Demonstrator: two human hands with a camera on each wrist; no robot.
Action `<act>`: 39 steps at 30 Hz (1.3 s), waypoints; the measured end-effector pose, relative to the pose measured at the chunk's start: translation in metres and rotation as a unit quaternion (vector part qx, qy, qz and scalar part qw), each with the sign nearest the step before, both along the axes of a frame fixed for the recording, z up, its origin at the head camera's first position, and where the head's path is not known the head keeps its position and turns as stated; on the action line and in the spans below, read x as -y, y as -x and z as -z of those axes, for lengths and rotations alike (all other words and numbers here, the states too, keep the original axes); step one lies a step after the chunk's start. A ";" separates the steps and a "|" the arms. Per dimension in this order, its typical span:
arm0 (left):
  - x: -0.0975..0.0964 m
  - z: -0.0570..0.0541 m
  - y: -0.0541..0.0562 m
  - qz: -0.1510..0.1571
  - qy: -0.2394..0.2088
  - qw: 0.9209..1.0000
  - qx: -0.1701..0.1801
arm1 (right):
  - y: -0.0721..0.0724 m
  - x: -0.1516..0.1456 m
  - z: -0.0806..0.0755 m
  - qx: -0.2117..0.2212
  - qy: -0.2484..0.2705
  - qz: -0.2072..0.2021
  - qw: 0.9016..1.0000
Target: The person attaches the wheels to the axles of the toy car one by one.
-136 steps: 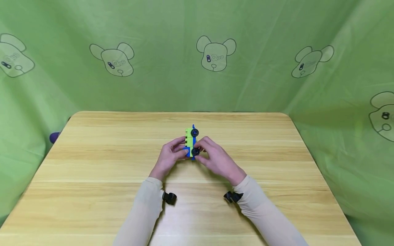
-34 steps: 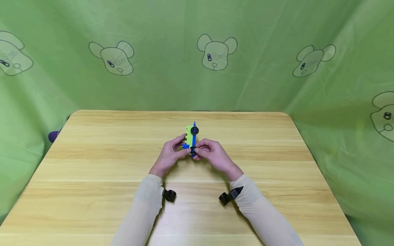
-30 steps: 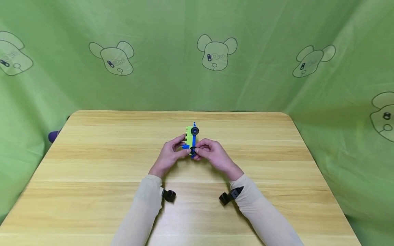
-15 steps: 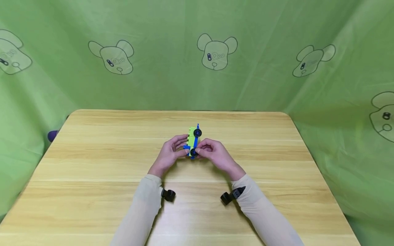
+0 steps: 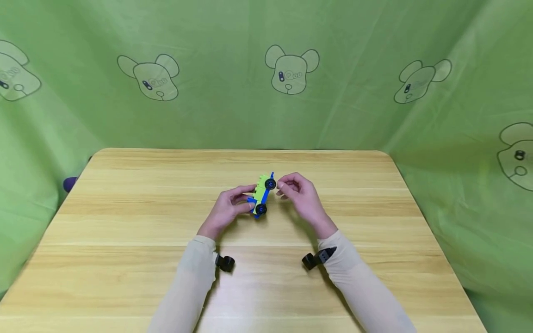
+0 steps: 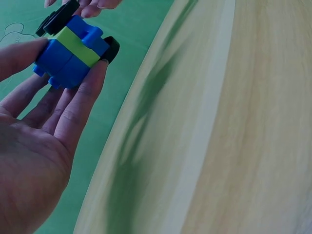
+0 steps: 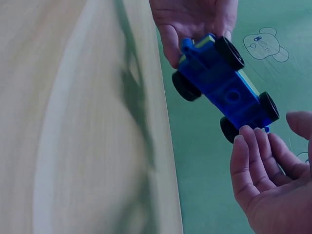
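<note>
My left hand [image 5: 225, 208] holds a toy car built of blocks [image 5: 265, 196], pinched by its blue end between thumb and fingers. Lime green blocks sit on a blue base with black wheels [image 5: 270, 184]. Two blue bricks [image 6: 58, 61] with studs show in the left wrist view, under the thumb. In the right wrist view the car's blue underside [image 7: 219, 87] faces the camera, all its wheels on. My right hand [image 5: 304, 196] is by the car's far end, fingers loosely bent and thumb apart, holding nothing; its fingertips [image 7: 246, 134] overlap the far wheels' edge there.
The wooden table [image 5: 145, 277] spreads beneath both hands, its far edge meeting a green curtain [image 5: 208, 120] printed with mouse-like heads. A black wrist camera [image 5: 226, 263] is strapped on the left sleeve, another wrist camera [image 5: 314, 259] on the right. Something purple [image 5: 70, 184] shows beyond the left edge.
My right hand has let go of the near wheel area and moved away, up and right to the car's far end. The car has tilted rightward at its far end, still in my left hand.
</note>
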State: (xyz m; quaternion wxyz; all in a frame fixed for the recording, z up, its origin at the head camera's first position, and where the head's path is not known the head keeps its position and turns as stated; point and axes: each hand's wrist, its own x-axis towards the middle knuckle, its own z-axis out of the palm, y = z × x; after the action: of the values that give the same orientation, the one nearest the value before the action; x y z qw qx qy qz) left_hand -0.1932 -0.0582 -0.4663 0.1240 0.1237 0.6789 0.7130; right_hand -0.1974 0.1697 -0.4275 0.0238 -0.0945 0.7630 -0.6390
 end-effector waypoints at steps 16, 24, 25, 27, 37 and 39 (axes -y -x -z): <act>0.005 -0.001 0.001 0.032 0.085 0.995 -0.034 | 0.006 -0.004 -0.002 -0.012 -0.103 -0.003 0.995; 0.008 -0.003 0.006 0.058 0.112 0.990 -0.057 | 0.006 -0.016 -0.004 0.018 -0.135 -0.051 0.989; 0.008 -0.003 0.007 0.061 0.113 0.990 -0.059 | 0.006 -0.018 -0.003 0.024 -0.134 -0.056 0.989; 0.007 -0.004 0.007 0.066 0.114 0.989 -0.062 | 0.007 -0.021 -0.003 0.030 -0.134 -0.068 0.988; 0.010 -0.013 0.011 0.073 0.126 0.989 -0.037 | 0.012 -0.027 0.001 0.057 -0.115 -0.126 0.984; 0.011 -0.014 0.012 0.071 0.127 0.989 -0.033 | 0.012 -0.028 0.002 0.059 -0.115 -0.133 0.983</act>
State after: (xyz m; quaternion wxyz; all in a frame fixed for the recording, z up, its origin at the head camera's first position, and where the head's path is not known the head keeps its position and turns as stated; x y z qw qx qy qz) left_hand -0.2052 -0.0689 -0.4521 0.1671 0.1783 0.7571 0.6059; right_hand -0.2090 0.1976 -0.4292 0.1646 -0.1539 0.8094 -0.5423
